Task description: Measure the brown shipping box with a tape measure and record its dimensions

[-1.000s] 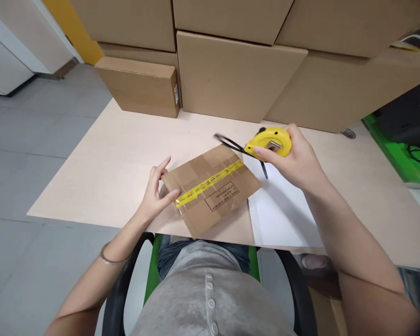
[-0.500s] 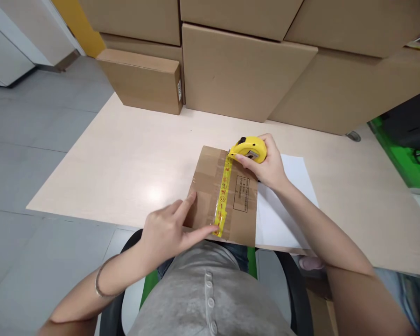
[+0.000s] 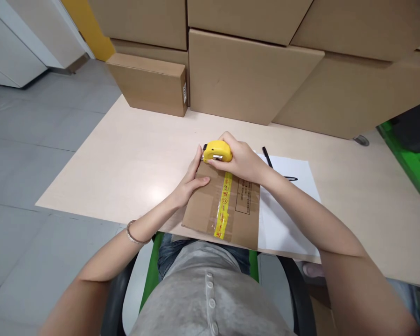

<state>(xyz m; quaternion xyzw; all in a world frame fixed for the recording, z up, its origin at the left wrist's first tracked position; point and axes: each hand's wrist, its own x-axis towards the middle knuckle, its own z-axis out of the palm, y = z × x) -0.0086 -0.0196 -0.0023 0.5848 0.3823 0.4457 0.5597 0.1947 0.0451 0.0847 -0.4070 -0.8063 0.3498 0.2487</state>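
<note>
My right hand (image 3: 243,161) grips a yellow tape measure (image 3: 217,150) over the far edge of a small flat cardboard box (image 3: 205,207). My left hand (image 3: 191,182) is at the box's far left corner, thumb lying on the top and fingers stretched out toward the front of the tape measure. Whether its fingertips touch the metal end there is hard to make out. A yellow printed tape strip (image 3: 224,205) runs down the box top, with a black printed label frame (image 3: 243,198) beside it.
White paper (image 3: 287,214) lies right of the box, partly under my right forearm. A black pen (image 3: 267,157) and a black loop (image 3: 291,178) are on it. Large cartons (image 3: 245,79) are stacked along the table's back, with a slim box (image 3: 154,88) standing at left.
My right hand has carried the tape measure left along the box's far edge. My left hand has moved from the near side up to the far left corner. The pen has come into view.
</note>
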